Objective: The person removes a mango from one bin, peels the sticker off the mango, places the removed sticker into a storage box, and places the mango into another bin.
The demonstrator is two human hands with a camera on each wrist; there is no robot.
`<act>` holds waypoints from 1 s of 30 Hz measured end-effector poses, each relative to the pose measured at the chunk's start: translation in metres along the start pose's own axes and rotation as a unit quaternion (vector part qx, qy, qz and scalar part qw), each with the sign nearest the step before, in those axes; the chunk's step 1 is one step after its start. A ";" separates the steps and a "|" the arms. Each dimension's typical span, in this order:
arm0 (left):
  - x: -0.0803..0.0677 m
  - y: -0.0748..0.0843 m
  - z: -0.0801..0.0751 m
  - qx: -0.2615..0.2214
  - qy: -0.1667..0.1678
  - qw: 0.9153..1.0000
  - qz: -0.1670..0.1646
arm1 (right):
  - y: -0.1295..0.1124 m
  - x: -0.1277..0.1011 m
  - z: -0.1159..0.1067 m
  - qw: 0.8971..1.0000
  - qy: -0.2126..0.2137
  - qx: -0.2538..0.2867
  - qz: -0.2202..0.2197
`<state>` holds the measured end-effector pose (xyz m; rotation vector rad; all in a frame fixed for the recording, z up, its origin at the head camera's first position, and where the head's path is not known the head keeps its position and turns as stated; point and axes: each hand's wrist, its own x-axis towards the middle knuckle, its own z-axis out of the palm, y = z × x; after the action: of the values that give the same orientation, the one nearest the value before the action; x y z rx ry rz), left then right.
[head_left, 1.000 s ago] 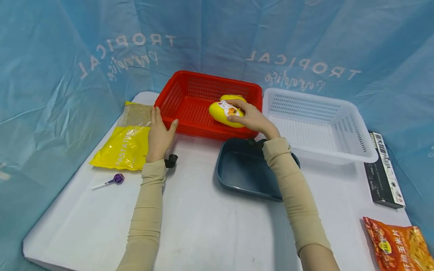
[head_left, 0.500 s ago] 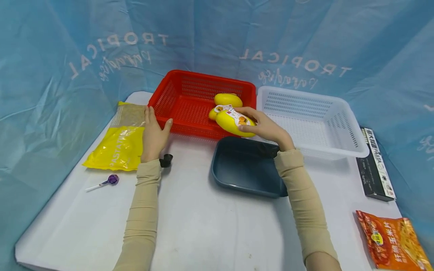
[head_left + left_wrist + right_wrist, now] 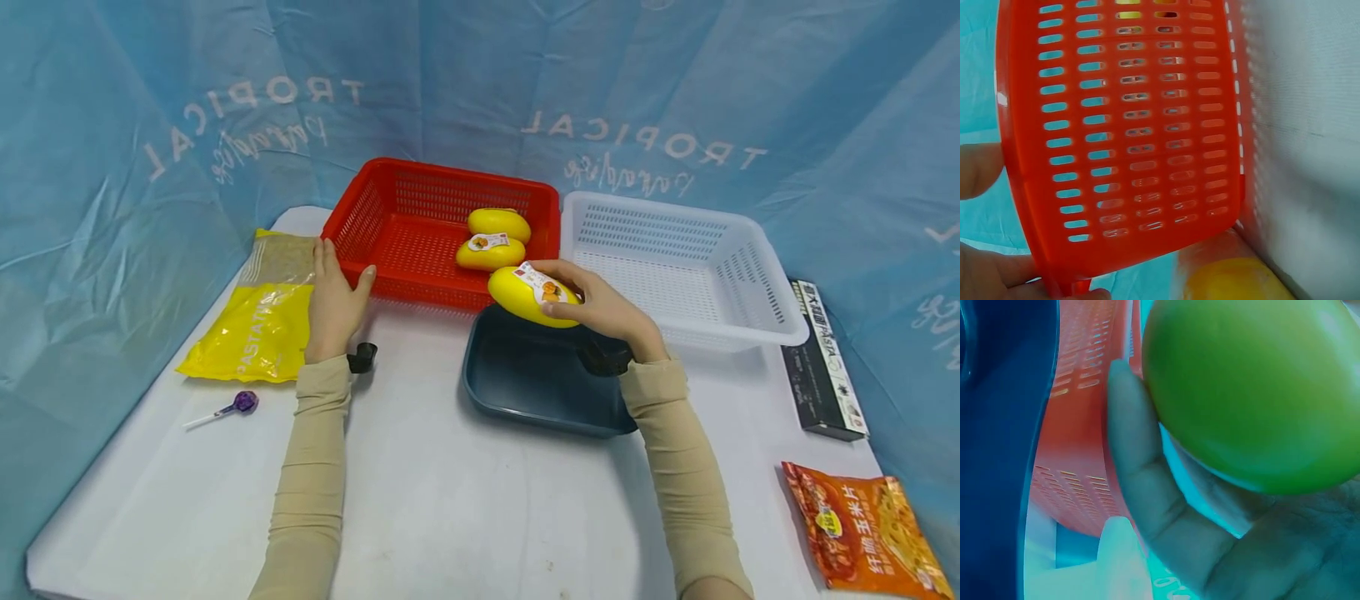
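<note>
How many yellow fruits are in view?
3: the held fruit in the right hand, plus the nearer fruit and the farther fruit, both inside the red basket.

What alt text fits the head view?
A right hand holds a yellow mango-shaped item by the far rim of a dark blue dish; the left hand touches the corner of a red basket holding two similar items. A white basket stands beside it, with a yellow bag and lollipop at left, a black box and orange bag at right.
</note>
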<state>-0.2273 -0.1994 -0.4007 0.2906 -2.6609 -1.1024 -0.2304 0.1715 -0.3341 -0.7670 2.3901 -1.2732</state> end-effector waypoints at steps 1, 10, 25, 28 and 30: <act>0.000 0.001 0.000 0.001 -0.002 1.000 -0.001 | 0.000 -0.003 0.000 1.000 0.003 -0.003 0.001; -0.003 0.006 -0.003 0.018 0.000 1.000 -0.013 | 0.007 -0.026 0.005 1.000 0.016 -0.004 0.018; -0.010 0.017 -0.005 0.076 0.037 0.996 -0.013 | 0.019 -0.056 0.018 0.999 0.034 0.026 0.001; -0.012 0.021 -0.005 0.088 0.056 0.995 -0.006 | 0.019 -0.058 0.019 0.999 0.035 0.020 0.001; -0.014 0.023 -0.005 0.091 0.066 0.994 0.006 | 0.019 -0.060 0.020 0.999 0.034 0.016 0.003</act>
<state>-0.2152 -0.1827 -0.3831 0.3685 -2.6435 -0.8071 -0.1774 0.2027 -0.3592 -0.7174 2.4164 -1.3520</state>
